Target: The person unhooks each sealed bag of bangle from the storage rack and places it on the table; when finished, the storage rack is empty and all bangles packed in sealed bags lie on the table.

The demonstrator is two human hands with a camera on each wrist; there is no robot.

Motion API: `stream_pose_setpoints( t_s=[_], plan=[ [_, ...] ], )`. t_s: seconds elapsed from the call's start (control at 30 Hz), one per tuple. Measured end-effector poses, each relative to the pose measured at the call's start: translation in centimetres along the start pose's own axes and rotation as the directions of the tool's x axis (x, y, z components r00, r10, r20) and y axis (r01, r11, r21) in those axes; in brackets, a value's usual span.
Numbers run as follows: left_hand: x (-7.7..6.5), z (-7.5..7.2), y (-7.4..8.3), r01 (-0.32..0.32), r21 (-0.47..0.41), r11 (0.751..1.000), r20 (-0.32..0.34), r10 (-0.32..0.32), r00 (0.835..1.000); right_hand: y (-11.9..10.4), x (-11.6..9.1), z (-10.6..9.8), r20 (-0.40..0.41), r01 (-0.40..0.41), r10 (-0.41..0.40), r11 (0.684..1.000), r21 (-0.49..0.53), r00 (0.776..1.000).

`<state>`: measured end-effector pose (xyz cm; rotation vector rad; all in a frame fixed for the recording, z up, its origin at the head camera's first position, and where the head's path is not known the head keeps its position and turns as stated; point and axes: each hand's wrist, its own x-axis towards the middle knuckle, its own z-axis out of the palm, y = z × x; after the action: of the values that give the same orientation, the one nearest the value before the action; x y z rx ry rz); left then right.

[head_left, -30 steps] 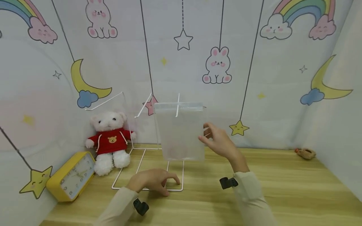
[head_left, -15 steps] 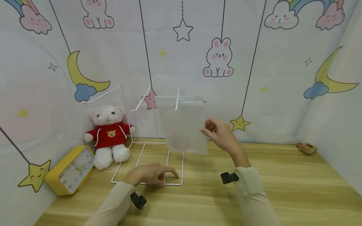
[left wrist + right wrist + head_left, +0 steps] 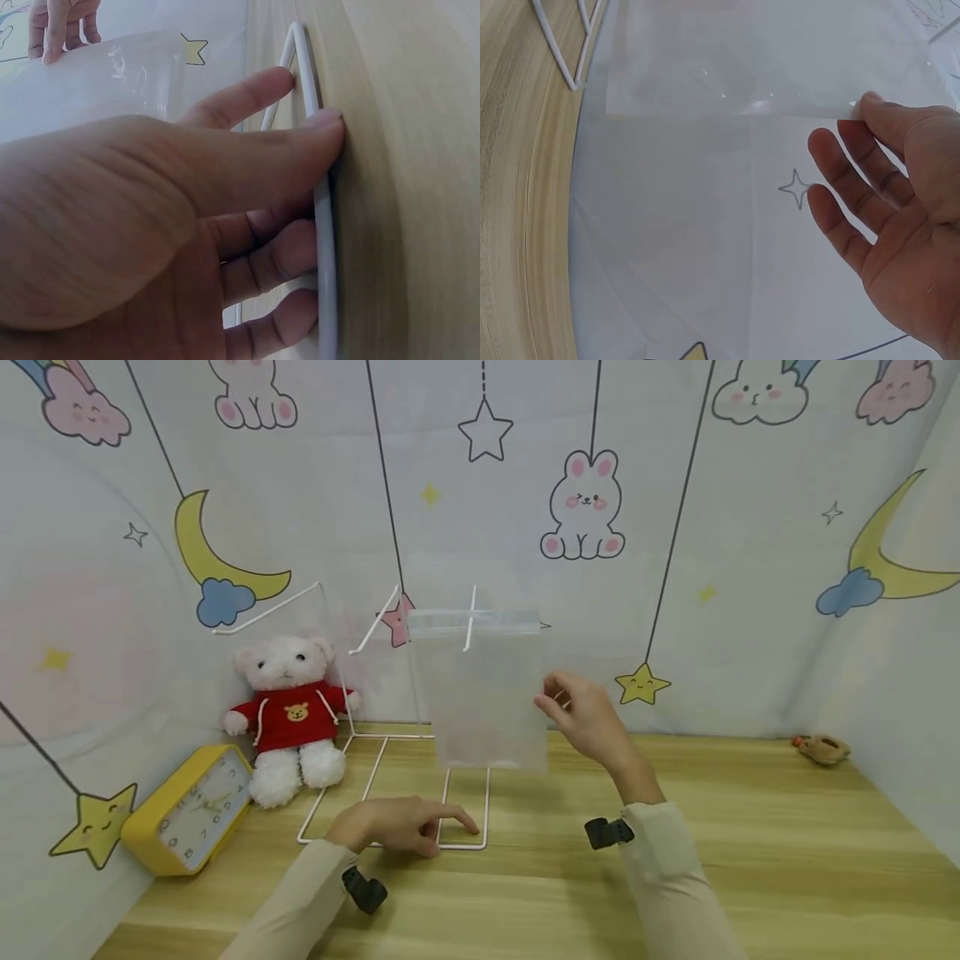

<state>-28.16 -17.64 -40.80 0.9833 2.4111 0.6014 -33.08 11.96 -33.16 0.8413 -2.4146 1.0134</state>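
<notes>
**Clear bag hangs upright on the wire rack, right hand at its edge**

Translucent plastic, the bag (image 3: pixel 480 693) hangs from the top prongs of the white wire rack (image 3: pixel 390 752), its long axis running straight up and down and its lower edge clear of the wooden table (image 3: pixel 750 860). It lies directly to the left of the right hand (image 3: pixel 588 718), which is raised at about the bag's mid-height. In the right wrist view the thumb and forefinger of that hand meet at the bag's side edge, seemingly pinching it, while the other fingers (image 3: pixel 840 180) are spread and nearly straight, off the plastic.

Below and a little nearer the person, the left hand (image 3: pixel 397 825) lies flat on the table over the front bar of the rack's base. The left wrist view shows its fingers (image 3: pixel 255 97) extended and close together, the thumb along the wire, pressing the bar down rather than curling round it. So the left hand steadies the rack from below while the right is the one at the bag; the bag itself sits up and behind the left hand, well apart from it.

Off to the left stand a white teddy bear in a red jumper (image 3: pixel 288 718) and a yellow alarm clock (image 3: pixel 191 818), both clear of the rack's base
</notes>
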Motion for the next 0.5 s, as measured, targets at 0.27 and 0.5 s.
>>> stream_pose_setpoints(
  t_s=[0.27,0.5],
  plan=[
    [0.1,-0.4,0.4,-0.002,0.000,1.000,0.013,0.002,1.000,0.0,0.1,-1.2,-0.032,0.006,-0.006,1.000,-0.003,0.999],
    [0.1,-0.5,0.5,-0.014,0.016,1.000,0.020,0.014,1.000,-0.7,-0.3,-2.7,-0.077,-0.007,0.003,0.998,-0.058,0.997]
  ],
)
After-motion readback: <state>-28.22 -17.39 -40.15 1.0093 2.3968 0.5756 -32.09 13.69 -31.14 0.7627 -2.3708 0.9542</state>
